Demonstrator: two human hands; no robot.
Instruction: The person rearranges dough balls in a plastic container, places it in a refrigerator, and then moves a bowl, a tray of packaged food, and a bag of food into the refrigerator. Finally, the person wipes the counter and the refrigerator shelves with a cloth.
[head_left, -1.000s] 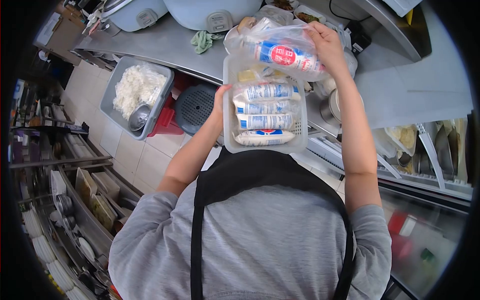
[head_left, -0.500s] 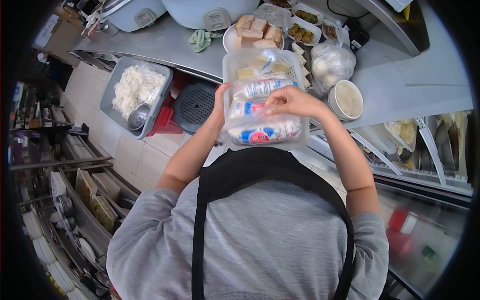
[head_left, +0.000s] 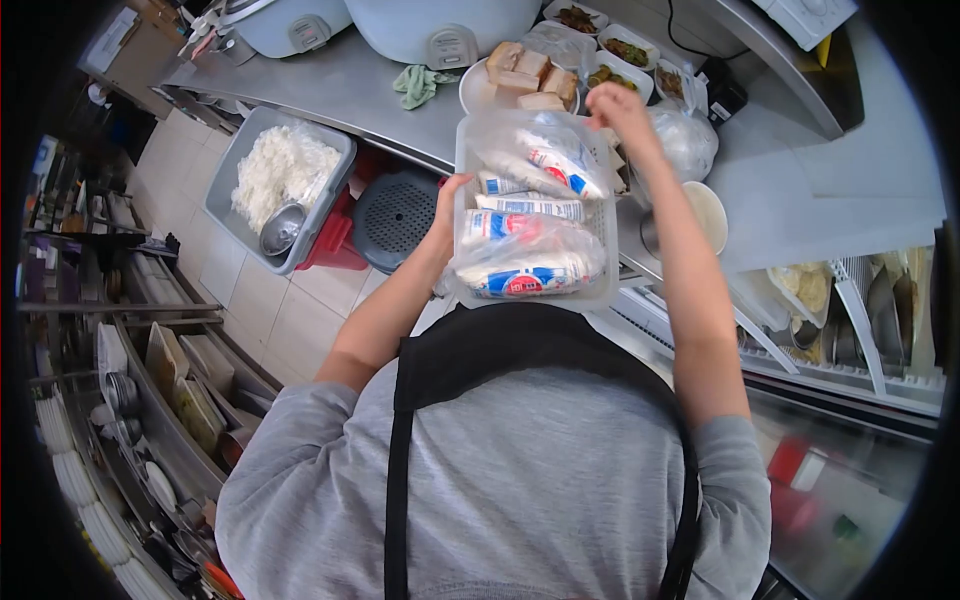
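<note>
1. Head view, handling: the packets look soft and fairly dense, likely to sag or bend if lifted by one end. Their clear outer plastic may slip, so a broad hold around each packet's middle seems best; the tub offers a firmer hold at its rim.
2. Head view, looks: the packets are white with blue printing and red patches. They lie inside the translucent tub, mostly crosswise, with the upper one at a slant — some under loose, shiny wrap.
3. Head view, hands: the left hand grasps the tub's left side. The right hand is by its far right corner, fingers bent — whether they pinch any wrap cannot be told.
4. Head view, around: beyond the tub, pale blocks sit on the tabletop in a round dish.
</note>
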